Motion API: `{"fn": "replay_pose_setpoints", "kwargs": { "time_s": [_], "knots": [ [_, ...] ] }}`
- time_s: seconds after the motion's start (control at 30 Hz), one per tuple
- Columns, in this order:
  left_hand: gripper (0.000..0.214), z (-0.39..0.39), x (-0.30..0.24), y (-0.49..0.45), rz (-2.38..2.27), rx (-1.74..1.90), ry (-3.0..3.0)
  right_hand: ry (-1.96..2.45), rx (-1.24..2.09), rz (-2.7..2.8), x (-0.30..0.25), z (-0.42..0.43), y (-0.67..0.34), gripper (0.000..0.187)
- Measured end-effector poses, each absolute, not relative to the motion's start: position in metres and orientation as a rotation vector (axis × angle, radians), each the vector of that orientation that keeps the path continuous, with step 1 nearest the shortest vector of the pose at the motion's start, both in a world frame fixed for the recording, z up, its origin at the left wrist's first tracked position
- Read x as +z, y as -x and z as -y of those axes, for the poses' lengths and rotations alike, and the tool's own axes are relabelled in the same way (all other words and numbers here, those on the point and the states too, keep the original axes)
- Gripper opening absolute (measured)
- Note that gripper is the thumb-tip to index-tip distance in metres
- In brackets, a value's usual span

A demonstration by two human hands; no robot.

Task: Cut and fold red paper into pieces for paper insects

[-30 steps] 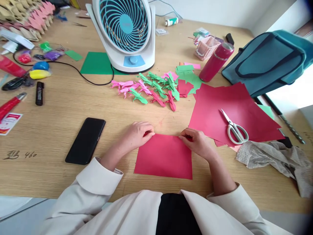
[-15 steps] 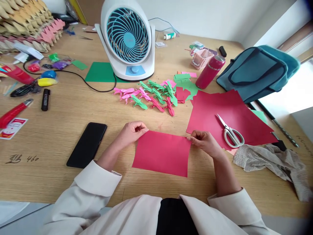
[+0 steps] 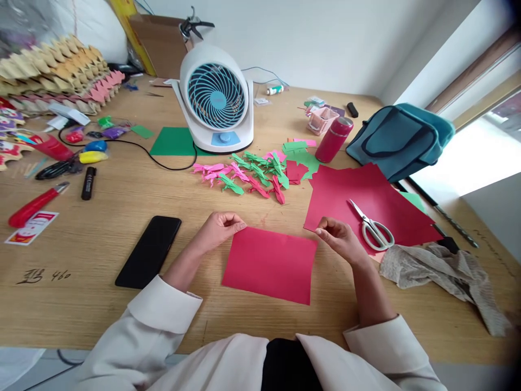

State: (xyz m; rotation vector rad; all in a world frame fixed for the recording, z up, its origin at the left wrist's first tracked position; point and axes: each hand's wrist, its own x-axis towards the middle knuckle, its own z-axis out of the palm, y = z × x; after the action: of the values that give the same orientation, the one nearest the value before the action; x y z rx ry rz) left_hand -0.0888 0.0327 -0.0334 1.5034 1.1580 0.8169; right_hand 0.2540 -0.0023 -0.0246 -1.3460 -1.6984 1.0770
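Note:
A red sheet of paper (image 3: 268, 265) lies in front of me on the wooden table. My left hand (image 3: 222, 231) pinches its upper left corner between thumb and fingers. By the upper right corner, my right hand (image 3: 337, 239) has its thumb and fingers drawn together. Its fingertips look just clear of that corner, with no paper visible in them. They are close to the near left corner of larger red paper sheets (image 3: 334, 190), on which white-handled scissors (image 3: 376, 233) rest with blades closed. Folded paper figures (image 3: 244, 172) in pink, green and red sit beyond the sheet.
On the left are a black phone (image 3: 148, 251), a marker (image 3: 88, 183) and a red-handled cutter (image 3: 38, 205). A white fan (image 3: 215, 103) stands behind the figures. To the right are a red bottle (image 3: 334, 140), a teal bag (image 3: 401, 138) and a crumpled cloth (image 3: 439, 266).
My right fingers have come off the sheet's upper right corner, which now lies just below them. My left hand keeps its pinch. The view has tilted up and shifted.

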Motion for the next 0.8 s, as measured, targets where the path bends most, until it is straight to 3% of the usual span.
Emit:
{"fn": "replay_pose_setpoints", "kwargs": {
  "time_s": [0.13, 0.3, 0.73, 0.8],
  "knots": [
    [0.023, -0.027, -0.017, 0.077, -1.146, 0.751, -1.654, 1.288, 0.819, 1.929, -0.008, 0.006, -0.231, 0.027],
    [0.021, -0.018, -0.001, 0.065, -1.143, 0.694, -1.74, 1.223, 0.951, 2.195, -0.002, 0.015, -0.2, 0.021],
    [0.026, -0.026, -0.021, 0.072, -1.185, 0.748, -1.497, 1.273, 1.005, 2.171, -0.014, 0.018, -0.19, 0.018],
    [0.026, -0.026, -0.021, 0.07, -1.183, 0.748, -1.48, 1.298, 1.025, 2.169, -0.016, 0.02, -0.188, 0.024]
  ]
}}
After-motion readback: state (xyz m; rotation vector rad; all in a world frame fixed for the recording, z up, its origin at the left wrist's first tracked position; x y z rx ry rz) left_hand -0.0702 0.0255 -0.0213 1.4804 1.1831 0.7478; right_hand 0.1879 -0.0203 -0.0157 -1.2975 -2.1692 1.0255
